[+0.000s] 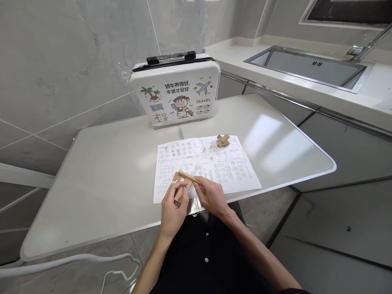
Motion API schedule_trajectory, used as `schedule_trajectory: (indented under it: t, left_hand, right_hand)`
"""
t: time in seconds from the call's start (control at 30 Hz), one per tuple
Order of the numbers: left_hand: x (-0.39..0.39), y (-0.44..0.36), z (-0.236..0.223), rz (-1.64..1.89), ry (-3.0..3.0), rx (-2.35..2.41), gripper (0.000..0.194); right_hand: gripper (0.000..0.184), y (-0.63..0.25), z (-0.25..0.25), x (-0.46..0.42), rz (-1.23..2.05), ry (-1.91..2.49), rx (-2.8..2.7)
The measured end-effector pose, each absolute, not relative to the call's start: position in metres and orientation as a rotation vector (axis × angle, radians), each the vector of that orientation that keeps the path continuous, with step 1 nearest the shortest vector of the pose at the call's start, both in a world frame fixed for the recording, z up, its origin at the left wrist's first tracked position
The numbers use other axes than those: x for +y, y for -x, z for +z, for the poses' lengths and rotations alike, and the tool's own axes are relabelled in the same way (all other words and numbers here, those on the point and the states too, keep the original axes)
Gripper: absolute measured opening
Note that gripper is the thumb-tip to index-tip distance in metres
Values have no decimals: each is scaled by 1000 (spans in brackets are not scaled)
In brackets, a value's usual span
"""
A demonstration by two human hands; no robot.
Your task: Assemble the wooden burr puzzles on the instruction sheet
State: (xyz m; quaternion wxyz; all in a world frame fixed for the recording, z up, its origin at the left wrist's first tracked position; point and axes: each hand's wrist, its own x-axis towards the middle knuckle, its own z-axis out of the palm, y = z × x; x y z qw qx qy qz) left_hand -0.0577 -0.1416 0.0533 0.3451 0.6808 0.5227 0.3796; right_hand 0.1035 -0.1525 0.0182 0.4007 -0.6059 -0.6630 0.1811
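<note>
Wooden puzzle pieces (186, 179) are held between my two hands over the near edge of a printed sheet (208, 176). My left hand (174, 208) is closed round notched, flat pieces. With thumb and fingers, my right hand (211, 195) pinches the right end of a long wooden strip that lies across them. My fingers partly hide how the pieces fit together. A small wooden burr puzzle (223, 141), its bars crossed, rests on the sheet's far right part. The sheet carries rows of small diagrams, too fine to read.
At the back of the folding table (107, 175) stands a white cartoon suitcase (180, 94) in clear plastic. To the right are a counter with a sink (303, 67) and a faucet (358, 51). A white cable (92, 257) runs below the table's left front.
</note>
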Motion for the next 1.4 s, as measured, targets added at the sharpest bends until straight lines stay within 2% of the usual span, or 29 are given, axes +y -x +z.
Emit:
schedule_trajectory:
  t: [0.67, 0.87, 1.03, 1.23, 1.4]
  left_hand:
    - [-156, 68, 50, 1009, -1760, 1422, 17]
    - [-153, 75, 56, 991, -1719, 1403, 17]
    - [-155, 76, 62, 987, -1800, 1353, 17]
    - [-154, 82, 58, 1006, -1864, 1417, 18]
    - [-126, 105, 47, 1009, -1877, 1589, 23]
  right_hand:
    - [29, -77, 16, -165, 330, 1576, -1543]
    - [27, -76, 21, -165, 421, 1554, -1565]
    - [33, -81, 19, -161, 341, 1632, -1480]
    - [29, -99, 13, -152, 606, 1721, -1470]
    - [25, -106, 10, -150, 692, 1669, -1490]
